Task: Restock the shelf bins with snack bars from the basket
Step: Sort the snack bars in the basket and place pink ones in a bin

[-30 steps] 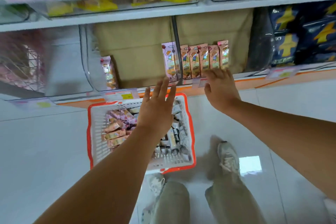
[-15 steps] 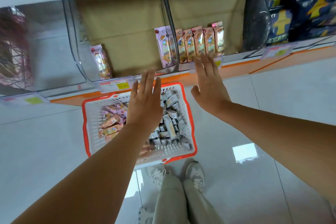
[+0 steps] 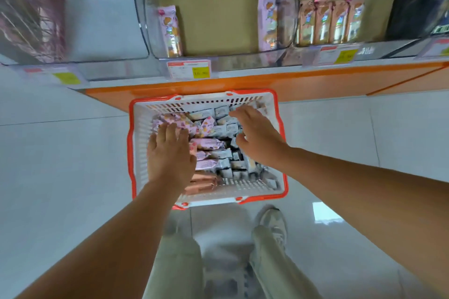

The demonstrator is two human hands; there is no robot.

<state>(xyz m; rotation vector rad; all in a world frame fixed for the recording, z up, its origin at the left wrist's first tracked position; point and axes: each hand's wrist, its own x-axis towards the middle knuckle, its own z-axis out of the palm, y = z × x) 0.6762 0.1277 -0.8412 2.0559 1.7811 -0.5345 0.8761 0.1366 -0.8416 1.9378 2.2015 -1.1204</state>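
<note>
A white basket with an orange rim [image 3: 283, 143] sits on the floor below the shelf, filled with pink, grey and peach wrapped snack bars [image 3: 213, 150]. My left hand [image 3: 170, 155] is spread, palm down, over the pink bars on the basket's left side, holding nothing. My right hand [image 3: 257, 138] reaches over the grey bars on the right side with loosely bent fingers, also holding nothing. On the shelf, a clear bin [image 3: 218, 60] has one pink bar standing at each end [image 3: 170, 31]. The bin to its right holds a row of peach bars [image 3: 331, 19].
Price tags [image 3: 189, 70] hang on the shelf's front edge above an orange kick panel [image 3: 315, 82]. Dark packets [image 3: 425, 2] fill the far right bin, and a blurred pink wire object [image 3: 31, 12] lies at the far left. My legs and a shoe [image 3: 274, 223] are below the basket.
Both hands have dropped from shelf height into the basket. The view has tilted down, so the basket sits central and the upper shelf is out of view.
</note>
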